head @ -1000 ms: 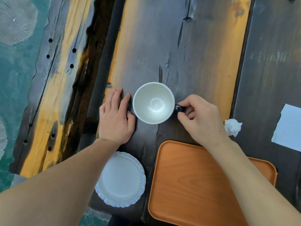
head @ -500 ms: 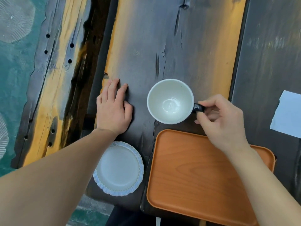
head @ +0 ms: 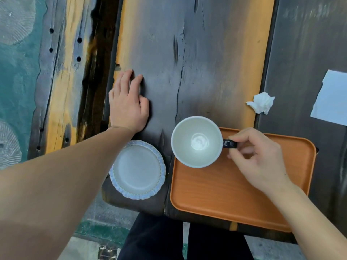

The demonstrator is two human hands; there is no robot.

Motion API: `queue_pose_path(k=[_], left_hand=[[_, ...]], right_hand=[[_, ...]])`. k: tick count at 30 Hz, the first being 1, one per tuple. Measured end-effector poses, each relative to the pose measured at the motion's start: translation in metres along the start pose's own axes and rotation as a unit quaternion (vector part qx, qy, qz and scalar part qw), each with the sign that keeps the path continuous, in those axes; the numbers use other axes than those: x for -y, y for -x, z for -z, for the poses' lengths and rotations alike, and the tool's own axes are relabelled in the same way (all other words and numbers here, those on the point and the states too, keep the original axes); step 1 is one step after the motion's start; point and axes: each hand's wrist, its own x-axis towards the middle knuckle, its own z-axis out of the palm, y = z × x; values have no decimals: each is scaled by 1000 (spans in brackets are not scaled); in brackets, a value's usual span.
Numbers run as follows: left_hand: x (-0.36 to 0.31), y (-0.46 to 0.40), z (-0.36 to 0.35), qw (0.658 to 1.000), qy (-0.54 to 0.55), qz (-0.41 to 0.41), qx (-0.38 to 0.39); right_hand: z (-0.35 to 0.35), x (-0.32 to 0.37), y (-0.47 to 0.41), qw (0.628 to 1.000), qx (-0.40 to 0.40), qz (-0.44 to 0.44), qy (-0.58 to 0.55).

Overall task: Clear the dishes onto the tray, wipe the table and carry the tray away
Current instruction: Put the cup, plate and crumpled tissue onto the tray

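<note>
A: Stock check, left of frame to right. What is first?

B: Left hand (head: 128, 107), centre left, flat on the counter (head: 206, 62), fingers relaxed, holding nothing.

A: Next?

B: Plate (head: 137, 169), lower centre, on the counter just below that hand's wrist and just beside the tray's left edge. Not yet cleared.

A: And the cup?

B: Cup (head: 196, 141), centre of frame, empty but for a pale residue at the bottom. It sits over the tray's upper left corner, partly overhanging the rim; whether it rests on the tray or is held just above it cannot be told.

A: Who holds it?

B: Right hand (head: 257, 158), right of centre, over the tray, fingers curled and pinching the dark handle.

A: The tray?

B: Tray (head: 225, 194), lower right, nothing on it besides the cup at its corner.

A: Further right?

B: Tissue (head: 262, 102), crumpled, on the counter above the tray. Napkin (head: 332, 98), flat, at the right edge.

A: Progress?

B: Early, by my reading. First dish arriving. Outstanding: plate, likely the tissue, wiping, carrying off.
</note>
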Motion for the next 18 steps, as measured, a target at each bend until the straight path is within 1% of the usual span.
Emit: queue_pose_path(k=[12, 18], left_hand=[[1, 0, -3, 1000, 3, 3, -8], [2, -1, -5, 1000, 11, -3, -16]], right_hand=[[-6, -12, 9, 1000, 11, -22, 4], [-12, -9, 8, 1000, -21, -19, 10]])
